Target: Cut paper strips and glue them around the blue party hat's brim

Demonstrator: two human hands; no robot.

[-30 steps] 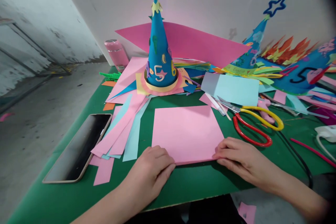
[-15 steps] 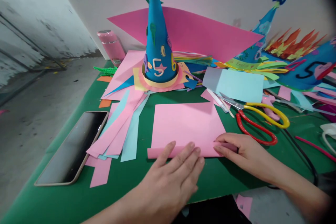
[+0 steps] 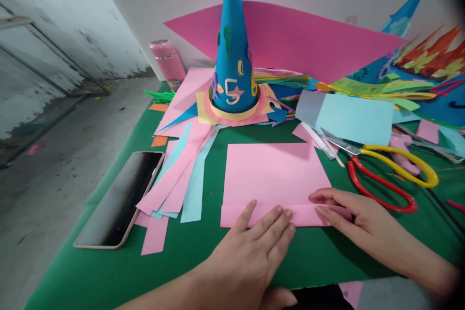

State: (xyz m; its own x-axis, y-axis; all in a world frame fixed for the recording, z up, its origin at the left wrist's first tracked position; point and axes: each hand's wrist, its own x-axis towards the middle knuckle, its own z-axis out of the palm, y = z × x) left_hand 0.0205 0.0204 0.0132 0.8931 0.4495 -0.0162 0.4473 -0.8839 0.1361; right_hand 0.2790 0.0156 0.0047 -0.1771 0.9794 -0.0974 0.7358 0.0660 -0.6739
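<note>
Pink paper (image 3: pixel 272 172): flap (image 3: pixel 232 217) newly flattened, crease apparently setting; your left hand (image 3: pixel 250 256) presses, fingers spread; your right hand (image 3: pixel 358 220) pinches flap's end.

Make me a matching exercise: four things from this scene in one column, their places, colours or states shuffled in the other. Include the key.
1. Left hand
2. Right hand
3. Scissors
4. Phone

A. red and yellow handles
B. spread over the near fold of the pink sheet
C. left of the paper strips
D. at the right end of the fold

Key: 1-B, 2-D, 3-A, 4-C
</note>
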